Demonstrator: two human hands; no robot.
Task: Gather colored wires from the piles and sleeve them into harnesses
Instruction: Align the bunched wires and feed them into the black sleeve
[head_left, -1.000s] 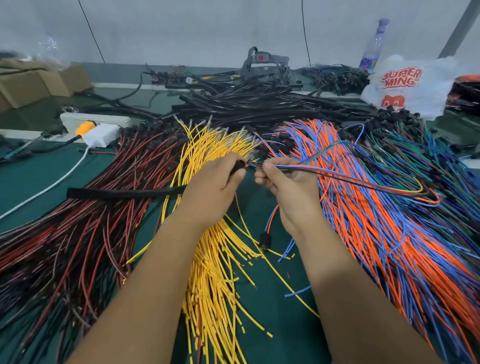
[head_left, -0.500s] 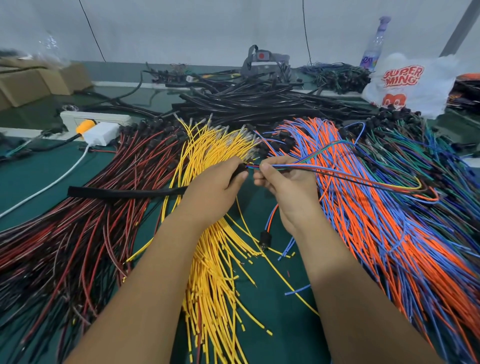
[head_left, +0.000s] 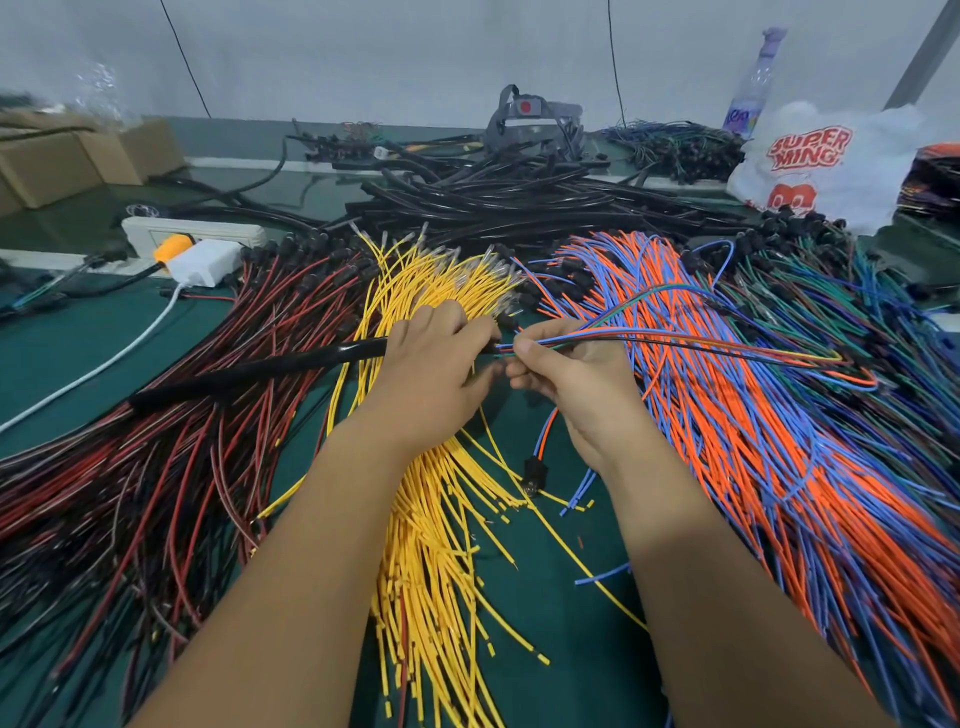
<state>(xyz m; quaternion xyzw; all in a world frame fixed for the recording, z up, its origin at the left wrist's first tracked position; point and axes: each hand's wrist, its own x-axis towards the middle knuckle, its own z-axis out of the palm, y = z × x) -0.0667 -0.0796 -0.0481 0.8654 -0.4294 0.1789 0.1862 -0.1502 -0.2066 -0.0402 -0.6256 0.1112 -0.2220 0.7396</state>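
1. A green-covered bench (head_left: 93, 353) stands against a pale wall and carries fanned piles of wire.
2. Pile layout: red and black wires (head_left: 171, 415) at left of frame; yellow wires (head_left: 431, 545) at centre; orange and blue wires (head_left: 753, 426) at right; green and dark blue wires (head_left: 841, 291) at far right.
3. The left hand (head_left: 434, 374) has its grip clamped on a long black flexible sleeve (head_left: 249, 376), which runs out toward the left of frame.
4. The right hand (head_left: 576, 374) pinches a thin bundle of mixed-colour wires (head_left: 691, 340) at the sleeve mouth; the bundle trails to the right.
5. Upper frame: heap of black tubing (head_left: 519, 200), white power strip (head_left: 197, 234), white printed plastic bag (head_left: 821, 166), cardboard boxes (head_left: 67, 161).
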